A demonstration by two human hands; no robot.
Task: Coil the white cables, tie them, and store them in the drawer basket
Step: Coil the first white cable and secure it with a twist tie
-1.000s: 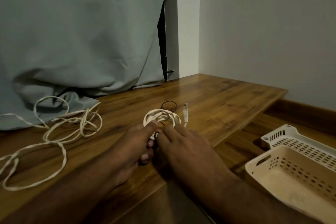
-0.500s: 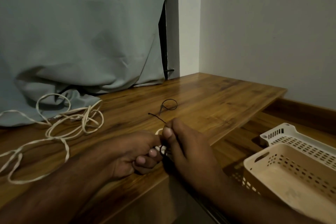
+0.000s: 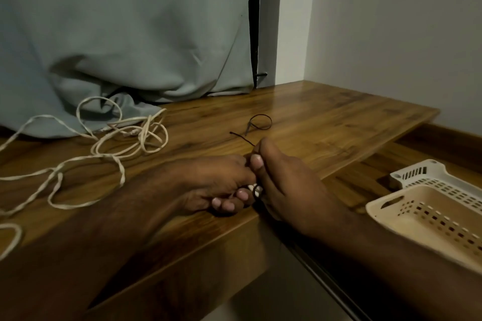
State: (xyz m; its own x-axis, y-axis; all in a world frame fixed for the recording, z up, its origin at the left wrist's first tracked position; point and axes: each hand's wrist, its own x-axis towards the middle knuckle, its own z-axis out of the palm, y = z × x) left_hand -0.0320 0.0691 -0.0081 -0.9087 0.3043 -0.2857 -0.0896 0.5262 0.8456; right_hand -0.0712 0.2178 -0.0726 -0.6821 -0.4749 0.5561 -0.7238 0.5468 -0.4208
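Both hands meet near the wooden table's (image 3: 326,122) front edge. My left hand (image 3: 214,185) grips a coiled white cable (image 3: 252,187), almost wholly hidden inside the fingers. My right hand (image 3: 284,180) pinches a thin black tie (image 3: 242,138) whose free end sticks out up and left across the wood; a dark loop of it shows around the coil between the hands. A second black tie (image 3: 259,122), looped, lies on the table beyond the hands. A loose white cable (image 3: 114,143) sprawls in tangled loops at the left.
A grey-green curtain (image 3: 130,34) hangs at the back and bunches on the table. Two perforated plastic baskets, a beige one (image 3: 427,219) and a white one (image 3: 427,172), sit lower at the right in an open drawer. A white wall closes the right side.
The coil lay open on the table a second ago; now both hands have drawn it toward the front edge, closed round it, and the black tie runs from the right fingers.
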